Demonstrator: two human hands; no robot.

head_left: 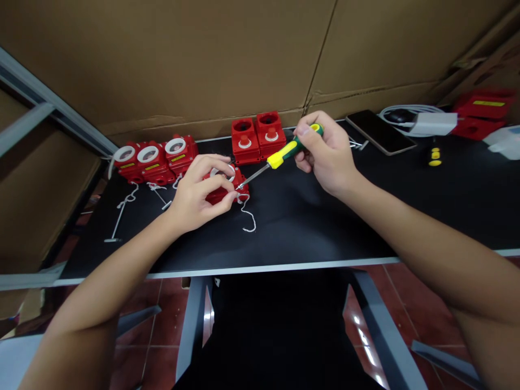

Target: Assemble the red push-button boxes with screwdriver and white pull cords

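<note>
My right hand [327, 154] is wrapped round the green and yellow handle of a screwdriver [277, 157]. Its metal shaft slants down to the left, and the tip meets the near right corner of a red box [244, 190]. My left hand [205, 189] lies over that box, hiding much of it, with thumb and index finger brought together by the screwdriver tip. Whatever sits between those fingertips is too small to make out. A white string [252, 219] trails from the box onto the black table [304, 233].
Three red boxes with white rings [148, 154] stand at the left, with strings and a small metal T-bar [117, 222]. Two red housings [245, 142] stand at the back. A phone [381, 131], white charger [434, 123], yellow-black tool [434, 156] and more red boxes [481, 111] lie right.
</note>
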